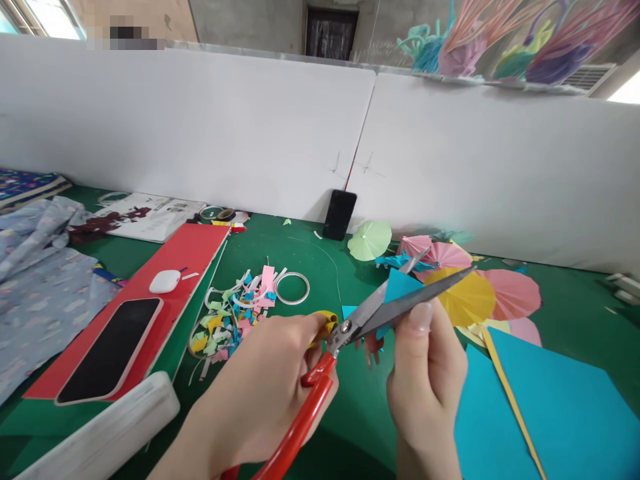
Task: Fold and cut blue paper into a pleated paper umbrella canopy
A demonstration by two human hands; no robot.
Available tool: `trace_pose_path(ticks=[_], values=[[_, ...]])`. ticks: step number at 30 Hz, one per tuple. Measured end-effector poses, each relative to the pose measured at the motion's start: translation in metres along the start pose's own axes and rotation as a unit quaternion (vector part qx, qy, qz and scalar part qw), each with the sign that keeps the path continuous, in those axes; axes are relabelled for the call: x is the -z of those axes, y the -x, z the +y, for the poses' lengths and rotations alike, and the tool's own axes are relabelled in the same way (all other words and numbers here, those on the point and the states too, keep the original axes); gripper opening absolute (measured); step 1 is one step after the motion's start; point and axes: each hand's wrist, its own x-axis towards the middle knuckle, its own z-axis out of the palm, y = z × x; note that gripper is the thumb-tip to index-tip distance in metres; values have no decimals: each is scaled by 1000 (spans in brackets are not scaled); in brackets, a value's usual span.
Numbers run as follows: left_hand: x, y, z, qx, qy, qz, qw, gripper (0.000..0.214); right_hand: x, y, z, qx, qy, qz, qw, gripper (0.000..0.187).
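Note:
Red-handled scissors point(345, 327) are in my left hand point(270, 380), whose fingers are closed about the handles. The blades point up to the right and stand apart, with a small piece of blue paper point(401, 287) between them. My right hand point(427, 380) is closed in a pinch on this paper, its thumb close against the lower blade. Some of the blue paper is hidden behind the blades and fingers. A small yellow piece point(326, 320) shows at my left index finger; its kind is unclear.
Coloured paper scraps point(225, 327) and a tape ring point(293, 288) lie left of the scissors. Folded paper umbrellas point(460, 297) are behind my right hand, blue sheets point(560, 393) at right. A phone point(113, 347) rests on a red board point(187, 257); another phone point(340, 213) leans against the white partition point(225, 127).

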Motion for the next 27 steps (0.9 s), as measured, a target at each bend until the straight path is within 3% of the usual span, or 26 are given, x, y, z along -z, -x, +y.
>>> trace_pose_path(ticks=[5, 9, 16, 23, 27], values=[[-4, 0, -3, -14, 27, 0, 1000, 17, 6, -4, -2, 36, 19, -38, 998, 27], [1, 2, 4, 2, 56, -32, 998, 19, 6, -6, -2, 55, 16, -73, 996, 20], [8, 1, 13, -14, 20, -34, 999, 19, -4, -1, -2, 25, -6, 6, 1000, 25], [1, 0, 14, 28, -48, 10, 998, 12, -4, 0, 1, 24, 2, 56, 998, 23], [-4, -1, 16, 42, -104, -1, 994, 9, -6, 1, 0, 17, 18, 100, 995, 25]])
